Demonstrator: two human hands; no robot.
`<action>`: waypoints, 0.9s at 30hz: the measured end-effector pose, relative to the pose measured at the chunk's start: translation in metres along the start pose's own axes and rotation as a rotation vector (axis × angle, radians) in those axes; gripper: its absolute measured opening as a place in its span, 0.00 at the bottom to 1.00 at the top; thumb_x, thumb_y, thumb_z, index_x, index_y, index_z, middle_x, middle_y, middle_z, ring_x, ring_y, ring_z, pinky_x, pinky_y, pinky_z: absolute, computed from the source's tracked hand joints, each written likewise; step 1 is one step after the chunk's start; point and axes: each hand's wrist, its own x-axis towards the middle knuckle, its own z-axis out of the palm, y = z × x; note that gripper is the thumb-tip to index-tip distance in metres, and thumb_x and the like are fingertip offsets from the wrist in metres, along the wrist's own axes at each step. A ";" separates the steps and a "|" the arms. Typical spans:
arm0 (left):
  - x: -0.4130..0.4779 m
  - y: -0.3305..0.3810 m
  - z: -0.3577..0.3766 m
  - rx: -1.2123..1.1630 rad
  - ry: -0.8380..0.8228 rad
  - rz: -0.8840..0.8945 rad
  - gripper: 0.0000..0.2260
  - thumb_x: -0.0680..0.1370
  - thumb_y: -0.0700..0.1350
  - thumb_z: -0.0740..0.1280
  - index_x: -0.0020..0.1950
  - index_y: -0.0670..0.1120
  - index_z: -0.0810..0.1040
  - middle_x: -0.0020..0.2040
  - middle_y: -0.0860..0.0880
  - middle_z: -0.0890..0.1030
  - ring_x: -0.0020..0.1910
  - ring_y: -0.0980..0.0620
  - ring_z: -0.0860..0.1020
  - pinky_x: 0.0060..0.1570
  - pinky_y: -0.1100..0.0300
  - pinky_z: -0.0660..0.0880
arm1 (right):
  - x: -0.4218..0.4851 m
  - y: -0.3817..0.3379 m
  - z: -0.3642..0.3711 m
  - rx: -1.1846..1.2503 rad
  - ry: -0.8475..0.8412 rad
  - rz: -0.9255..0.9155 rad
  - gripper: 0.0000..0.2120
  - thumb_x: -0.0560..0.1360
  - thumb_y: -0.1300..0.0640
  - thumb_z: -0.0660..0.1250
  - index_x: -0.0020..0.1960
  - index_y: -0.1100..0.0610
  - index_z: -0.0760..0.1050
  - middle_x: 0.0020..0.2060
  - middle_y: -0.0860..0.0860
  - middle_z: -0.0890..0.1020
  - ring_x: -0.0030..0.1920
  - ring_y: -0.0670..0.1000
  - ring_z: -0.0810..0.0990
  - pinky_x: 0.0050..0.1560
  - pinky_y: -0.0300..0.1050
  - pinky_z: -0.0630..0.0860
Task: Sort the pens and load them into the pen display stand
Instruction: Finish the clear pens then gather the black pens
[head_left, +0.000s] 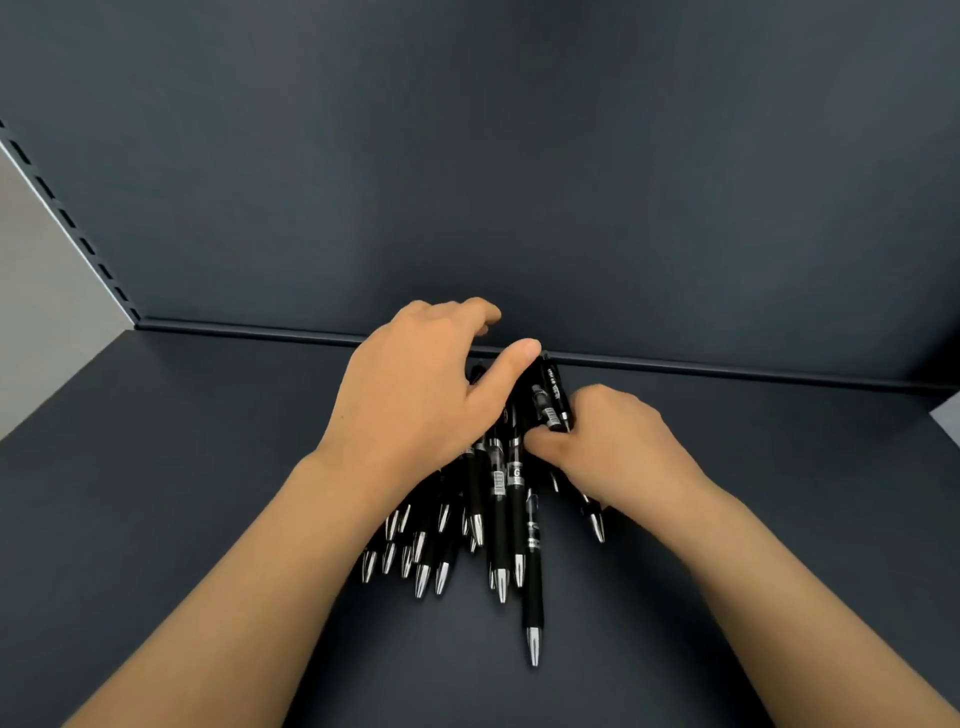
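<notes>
A heap of several black pens (498, 519) with silver tips lies on the dark shelf, tips pointing toward me. My left hand (421, 384) rests on top of the heap's far end, fingers spread and curved over the pens, thumb stretched to the right. My right hand (618, 447) is at the heap's right side, its fingers closed around a few black pens (553, 400) near their upper ends. One pen (532, 608) sticks out nearest to me. No display stand is in view.
The dark shelf floor (208, 493) meets a dark back panel (519, 182) along a raised lip (727, 366) just behind the hands. A slotted upright rail (67, 218) and a pale wall stand at the left.
</notes>
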 end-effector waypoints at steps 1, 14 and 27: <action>0.000 0.001 0.000 -0.015 0.009 0.001 0.22 0.77 0.62 0.58 0.64 0.53 0.75 0.58 0.58 0.79 0.56 0.58 0.74 0.50 0.61 0.69 | 0.000 0.001 -0.001 -0.013 0.000 -0.004 0.17 0.74 0.52 0.63 0.32 0.58 0.63 0.26 0.50 0.71 0.28 0.48 0.69 0.25 0.41 0.62; 0.000 -0.001 -0.001 -0.461 0.070 -0.076 0.10 0.77 0.50 0.68 0.57 0.52 0.80 0.41 0.60 0.81 0.42 0.60 0.78 0.44 0.68 0.74 | -0.011 0.016 -0.016 0.153 -0.099 -0.049 0.15 0.78 0.53 0.56 0.35 0.58 0.59 0.31 0.53 0.66 0.32 0.52 0.68 0.32 0.50 0.70; 0.000 0.011 -0.006 -1.254 -0.175 -0.416 0.20 0.69 0.47 0.75 0.59 0.45 0.77 0.52 0.46 0.82 0.39 0.52 0.84 0.41 0.61 0.80 | -0.042 0.004 -0.027 0.816 -0.380 -0.295 0.13 0.80 0.51 0.56 0.42 0.59 0.67 0.30 0.58 0.76 0.23 0.56 0.76 0.25 0.42 0.74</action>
